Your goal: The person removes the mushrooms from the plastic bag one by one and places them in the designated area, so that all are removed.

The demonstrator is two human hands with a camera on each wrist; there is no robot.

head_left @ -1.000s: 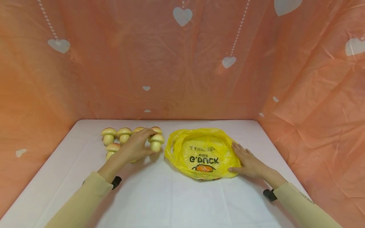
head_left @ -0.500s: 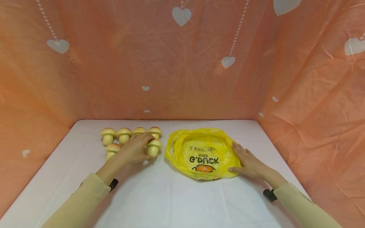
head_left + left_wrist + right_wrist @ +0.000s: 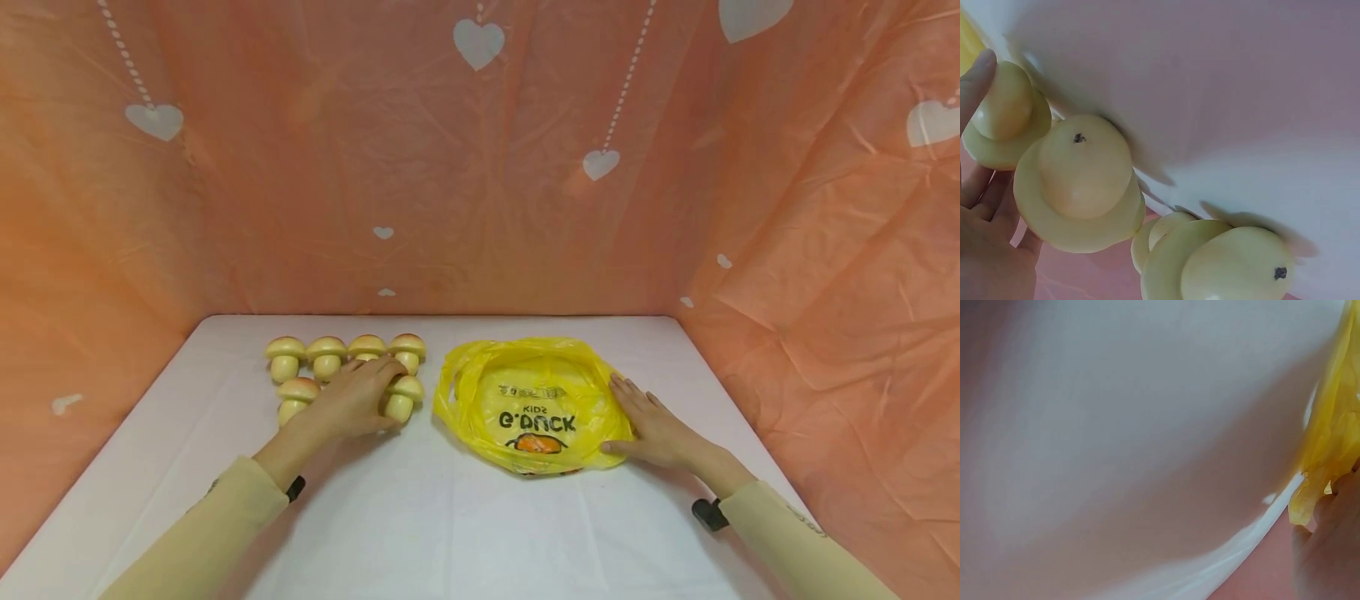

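Note:
My left hand (image 3: 352,400) pinches a mushroom figure (image 3: 402,402) with a pale stem and rounded cap, low over the white table. In the left wrist view the thumb lies on that mushroom's stem (image 3: 1007,106) while fingers reach behind its cap. Beside it sits another mushroom (image 3: 1085,172), which my hand hides in the head view. A yellow plastic bag (image 3: 480,446) lies with its mouth spread wide, printed lettering showing inside. On its right edge rests my right hand (image 3: 656,429), fingers extended; the right wrist view shows the bag's edge (image 3: 1329,431) against the hand.
Several like mushrooms (image 3: 285,358) line up in a back row at the left of the table (image 3: 450,533). One more mushroom (image 3: 295,398) stands in front of them, left of my hand. Orange cloth (image 3: 480,208) with white hearts walls the back and sides.
The left hand has brought its mushroom down and slightly left, nearer me, just in front of the back row. The right hand and the bag have stayed put.

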